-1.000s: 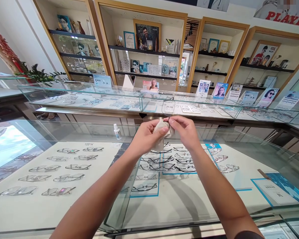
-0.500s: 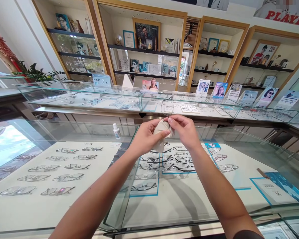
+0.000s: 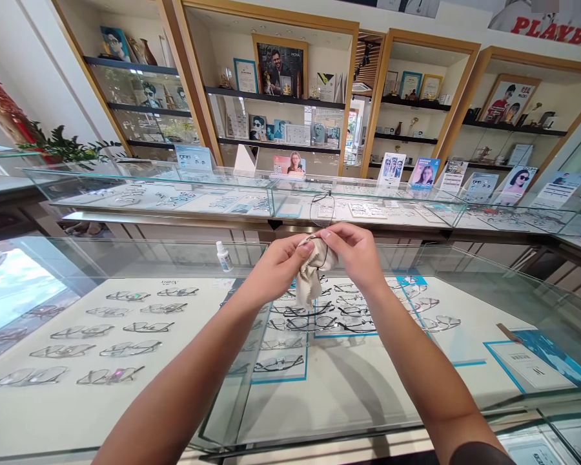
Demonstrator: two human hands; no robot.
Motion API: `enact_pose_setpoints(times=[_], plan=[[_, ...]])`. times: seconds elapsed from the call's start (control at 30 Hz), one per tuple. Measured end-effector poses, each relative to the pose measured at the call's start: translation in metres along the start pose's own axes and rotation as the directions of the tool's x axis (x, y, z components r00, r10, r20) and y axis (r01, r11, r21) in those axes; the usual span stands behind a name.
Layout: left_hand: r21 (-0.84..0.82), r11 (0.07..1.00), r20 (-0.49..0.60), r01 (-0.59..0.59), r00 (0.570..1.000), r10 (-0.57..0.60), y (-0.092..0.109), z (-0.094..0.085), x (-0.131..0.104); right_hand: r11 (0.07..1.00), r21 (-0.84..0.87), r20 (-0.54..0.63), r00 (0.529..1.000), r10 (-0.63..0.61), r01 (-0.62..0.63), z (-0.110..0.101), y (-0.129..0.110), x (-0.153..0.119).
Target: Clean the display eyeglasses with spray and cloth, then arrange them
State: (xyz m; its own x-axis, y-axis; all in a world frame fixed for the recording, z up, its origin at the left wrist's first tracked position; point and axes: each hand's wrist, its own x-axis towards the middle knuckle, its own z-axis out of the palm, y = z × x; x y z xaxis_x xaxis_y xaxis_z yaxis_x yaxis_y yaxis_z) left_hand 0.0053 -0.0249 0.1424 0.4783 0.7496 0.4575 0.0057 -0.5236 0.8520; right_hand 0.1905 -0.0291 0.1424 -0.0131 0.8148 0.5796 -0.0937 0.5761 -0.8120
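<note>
Hanging lower and looser in the head view than a second ago, the beige cloth (image 3: 310,284) trails a crinkled tail beneath the left grip (image 3: 283,263); in the earlier pictures it is bunched under the left thumb. More of a thin dark rim of the eyeglass frame (image 3: 326,227) now shows against the fabric, while its other rim rises above the fingers, much as before. The spray bottle (image 3: 224,258) stays upright at the left, apart from both hands (only the camera's aim shifts it slightly).

Both hands are in the air over the glass-topped desk (image 3: 295,413), their fingers lining up in view with its far edge; how high they are cannot be judged. Rows of display glasses (image 3: 82,332) lie beneath the glass, and a second glass showcase (image 3: 290,218) runs behind, past a gap.

The forearms reach in from the lower corners and converge, the space between them narrowing toward the cloth. The left grip is closed on the cloth, thumb on top. The right grip (image 3: 356,253) pinches the frame between thumb and forefinger near its middle, just beside the left fingertips, with its wrist bent inward.
</note>
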Motion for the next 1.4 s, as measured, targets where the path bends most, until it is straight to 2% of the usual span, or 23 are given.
enact_pose_setpoints(times=[0.1,0.17,0.37,0.57,0.67,0.73,0.83,0.9,0.97,1.13,1.4], plan=[[0.004,0.999,0.086,0.049,0.995,-0.049,0.006,-0.005,-0.002,1.000,0.008,-0.003,1.000,0.010,-0.010,-0.002,0.000,0.002],[0.009,0.999,0.086,0.048,0.995,-0.048,0.005,-0.004,-0.002,1.000,0.024,0.005,1.000,0.019,-0.019,-0.003,0.000,0.003],[0.058,0.998,-0.115,-0.007,0.993,0.014,-0.007,0.008,0.002,1.000,0.014,0.010,1.000,0.022,-0.022,-0.001,0.000,0.002],[0.103,0.993,-0.326,-0.049,0.942,0.081,-0.004,0.021,0.001,0.999,0.034,0.030,1.000,0.005,-0.006,0.006,-0.001,-0.001],[0.114,0.991,-0.361,-0.063,0.927,0.100,-0.003,0.021,0.000,1.000,0.018,0.020,0.999,-0.025,0.025,0.008,0.000,-0.002],[0.106,0.993,-0.324,-0.055,0.942,0.087,-0.003,0.017,0.000,1.000,0.003,0.001,1.000,-0.024,0.024,0.008,0.003,-0.001],[0.087,0.996,-0.152,-0.021,0.988,0.035,0.000,0.009,0.000,1.000,0.013,-0.036,0.999,-0.012,0.013,0.005,0.007,0.000],[0.064,0.998,-0.051,0.000,0.999,0.003,0.002,0.004,0.001,1.000,0.020,-0.056,0.998,-0.006,0.007,0.003,0.009,0.002],[0.009,1.000,-0.022,0.029,0.999,-0.029,0.002,0.000,0.001,1.000,0.014,-0.071,0.997,0.002,-0.001,0.002,0.011,0.003],[-0.167,0.981,-0.114,0.100,0.986,-0.120,-0.003,-0.008,0.005,0.997,0.070,-0.154,0.987,0.043,-0.033,-0.002,0.014,0.006],[-0.342,0.938,-0.343,0.062,0.921,-0.185,-0.006,-0.028,0.009,0.987,0.157,-0.159,0.985,0.061,-0.036,-0.008,0.010,0.008]])
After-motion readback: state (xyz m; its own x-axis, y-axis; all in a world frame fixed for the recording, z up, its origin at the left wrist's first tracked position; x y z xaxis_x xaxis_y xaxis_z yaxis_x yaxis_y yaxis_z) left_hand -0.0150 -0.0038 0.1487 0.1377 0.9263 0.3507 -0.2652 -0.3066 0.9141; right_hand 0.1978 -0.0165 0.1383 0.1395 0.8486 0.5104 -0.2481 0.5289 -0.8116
